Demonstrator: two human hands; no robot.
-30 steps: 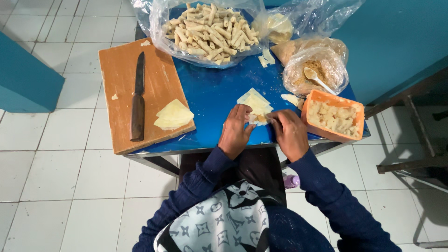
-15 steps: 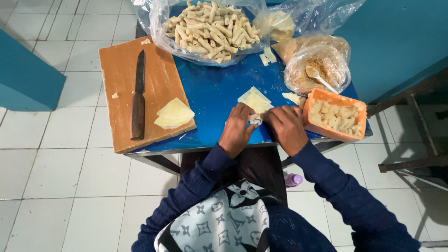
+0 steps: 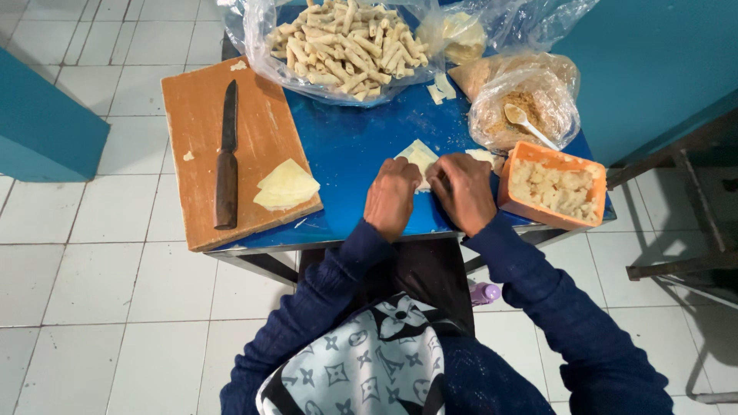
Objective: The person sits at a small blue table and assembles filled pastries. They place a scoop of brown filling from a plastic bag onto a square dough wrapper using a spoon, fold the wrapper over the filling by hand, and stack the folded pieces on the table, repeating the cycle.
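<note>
Head view, looking straight down at a small blue table [image 3: 346, 154] on a white tiled floor [image 3: 77, 307].

Left hand [image 3: 390, 198]: palm down, fingers curled narrow, fingertips pressed onto the near edge of a pale pastry wrapper [image 3: 419, 156] that lies flat on the table. Whether the fingers pinch the sheet or only press it cannot be told.

Right hand [image 3: 463, 192]: palm down, fingers bent close together, touching the same wrapper from the right side. The two hands sit side by side, nearly touching, and cover the near part of the sheet; only its far corner shows.

Both arms wear dark blue sleeves [image 3: 538, 307]. A black-and-white patterned cloth [image 3: 361, 369] lies in the person's lap.

Just right of the right hand stands an orange rectangular container [image 3: 592, 170] holding pale, lumpy filling. Beyond it is a clear plastic bag [image 3: 530, 107] of brown crumbs with a white spoon [image 3: 526, 123] in it.

At the far edge of the table, a large clear bag [image 3: 338, 42] holds a heap of rolled, stick-shaped pastries. A further clear bag [image 3: 461, 34] with pale contents lies to its right. Small wrapper scraps [image 3: 440, 86] lie on the table between the bags.

On the left part of the table is a wooden cutting board [image 3: 254, 131], its near left corner overhanging the edge. On it lie a dark-handled knife [image 3: 226, 161], blade pointing away from the person, and a stack of cut wrappers [image 3: 286, 184], well apart from the hands.

A small purple object [image 3: 484, 292] lies on the floor under the table.
</note>
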